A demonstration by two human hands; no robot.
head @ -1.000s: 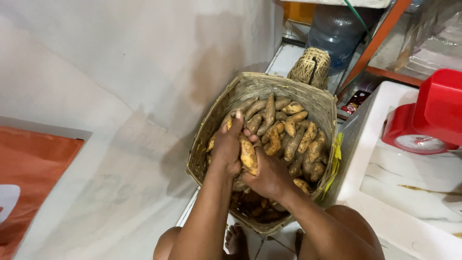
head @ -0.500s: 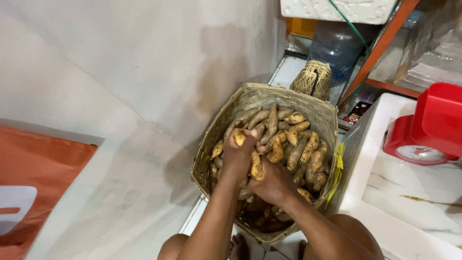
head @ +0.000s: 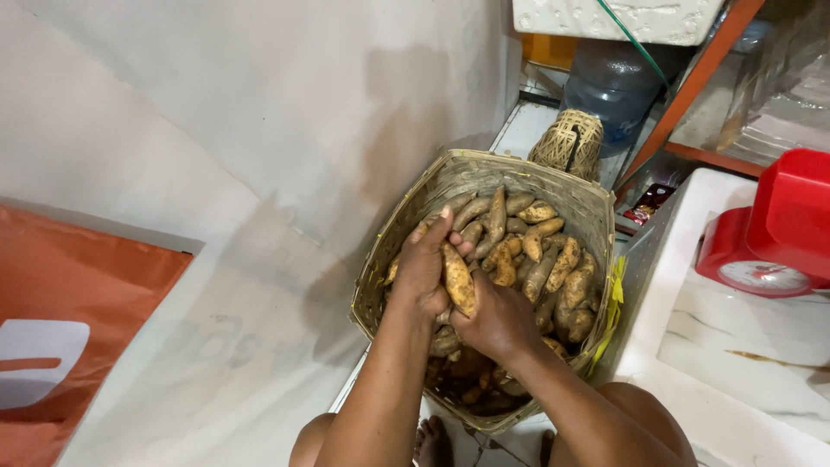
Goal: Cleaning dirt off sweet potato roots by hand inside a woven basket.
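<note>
Fingers of the left hand and right hand clasp one sweet potato over the woven basket of tubers.

the woven basket hides most of its own load; the sweet potatoes under the top layer can't be seen, and the dark stuff at its near end is too murky to tell; left hand and right hand cover the tubers beneath them; right of the basket, the red scale runs off the picture's edge; beyond the basket, the water jug is half hidden behind the orange shelf post
</note>
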